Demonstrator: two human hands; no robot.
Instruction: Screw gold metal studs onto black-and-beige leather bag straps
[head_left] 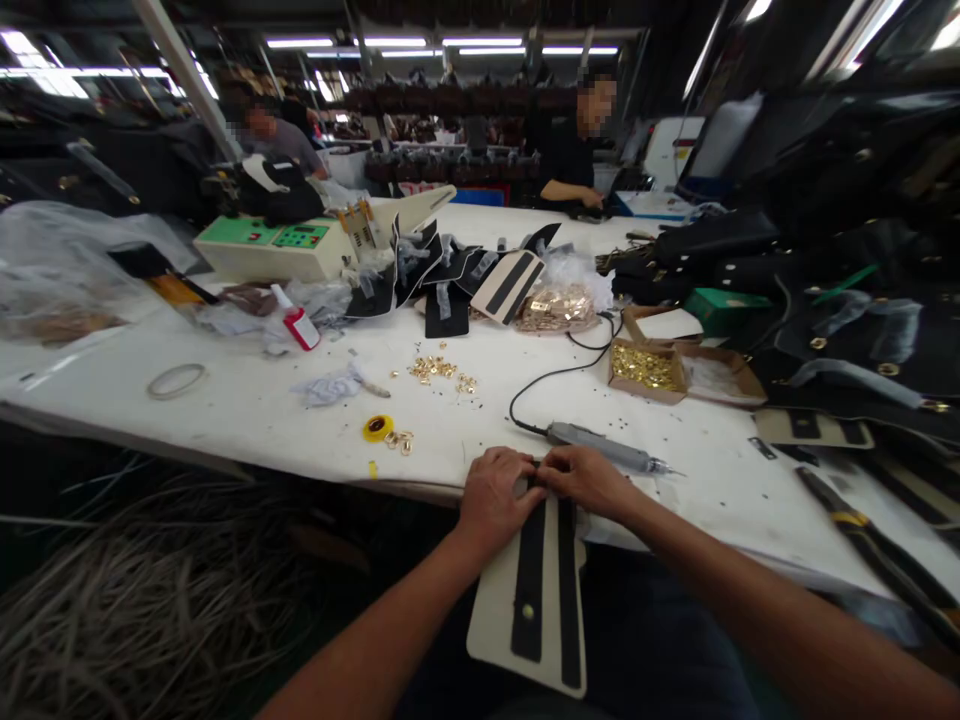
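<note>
A beige leather panel (495,612) with two black straps hangs over the table's front edge toward my lap. One black strap (529,570) carries a round brass-coloured stud near its lower end. My left hand (496,500) grips the panel's upper part, fingers curled round it. Close beside it, my right hand (581,478) pinches at the top of the strap; whatever small part lies between those fingertips is hidden. Just beyond my right hand lies a grey electric screwdriver (607,447) with a black cord.
Loose gold hardware (435,369), a yellow tape roll (378,428) and a red glue bottle (300,322) lie on the white table (247,430). A box of gold fittings (646,367) stands right of centre, pliers (874,540) at far right. Black panels (448,310) are piled behind; two people sit beyond.
</note>
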